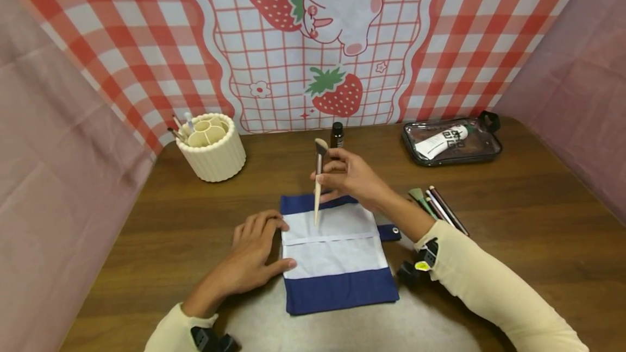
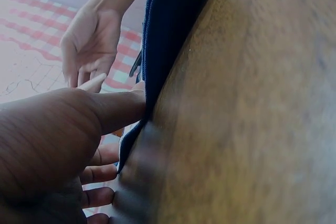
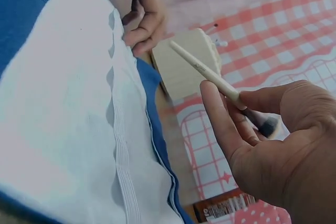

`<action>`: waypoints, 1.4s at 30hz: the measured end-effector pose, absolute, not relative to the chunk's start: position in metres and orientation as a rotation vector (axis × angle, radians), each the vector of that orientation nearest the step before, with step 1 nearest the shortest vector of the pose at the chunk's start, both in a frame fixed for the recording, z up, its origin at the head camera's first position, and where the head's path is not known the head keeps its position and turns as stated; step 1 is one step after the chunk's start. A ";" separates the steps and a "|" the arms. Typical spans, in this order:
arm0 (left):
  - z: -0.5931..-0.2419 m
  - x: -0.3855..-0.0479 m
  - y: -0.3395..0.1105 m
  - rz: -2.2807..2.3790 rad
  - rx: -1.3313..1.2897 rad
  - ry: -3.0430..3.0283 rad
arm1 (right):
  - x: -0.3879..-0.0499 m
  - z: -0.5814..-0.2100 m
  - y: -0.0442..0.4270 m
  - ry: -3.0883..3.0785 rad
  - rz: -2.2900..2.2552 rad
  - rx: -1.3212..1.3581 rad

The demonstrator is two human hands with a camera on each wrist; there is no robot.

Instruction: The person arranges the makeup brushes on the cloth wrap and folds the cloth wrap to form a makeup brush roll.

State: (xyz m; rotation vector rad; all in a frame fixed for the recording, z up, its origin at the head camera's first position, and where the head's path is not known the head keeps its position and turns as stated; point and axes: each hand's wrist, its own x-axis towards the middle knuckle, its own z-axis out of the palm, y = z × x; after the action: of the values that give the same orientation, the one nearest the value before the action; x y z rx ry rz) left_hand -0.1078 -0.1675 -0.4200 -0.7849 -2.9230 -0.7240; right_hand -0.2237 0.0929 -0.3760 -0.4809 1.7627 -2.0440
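Observation:
My right hand [image 1: 349,178] pinches a makeup brush [image 1: 318,183] between thumb and fingers, bristles up and the pale handle's tip pointing down. Beneath it lies an unfolded fabric brush roll [image 1: 337,257], white inside with navy ends and an elastic band across the middle. In the right wrist view the brush [image 3: 205,72] slants over the roll's edge, apart from the cloth. My left hand [image 1: 256,249] rests at the roll's left side, thumb and fingertips touching its edge. A navy snap strap [image 1: 389,232] sticks out from the right side.
Several brushes [image 1: 437,208] lie right of the roll, partly behind my forearm. A cream ribbed holder [image 1: 212,148] with a few brushes stands at the back left. A small dark bottle [image 1: 337,134] stands behind my right hand. A clear pouch [image 1: 452,143] holding a white tube lies back right.

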 end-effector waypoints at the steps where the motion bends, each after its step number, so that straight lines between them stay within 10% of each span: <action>1: -0.420 -0.108 -0.168 -0.724 -0.785 -2.924 | -0.224 -0.377 0.090 1.765 -2.038 -0.476; 42: -0.425 -0.107 -0.169 -0.733 -0.804 -2.887 | -0.206 -0.398 0.058 2.082 -1.378 -0.685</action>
State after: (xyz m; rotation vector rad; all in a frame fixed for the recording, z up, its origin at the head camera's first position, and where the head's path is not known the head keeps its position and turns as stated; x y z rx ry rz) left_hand -0.1074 -0.1689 -0.4246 -0.8038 -2.8869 -0.7327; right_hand -0.2064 0.0576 -0.3979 -0.6853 2.0815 -1.3784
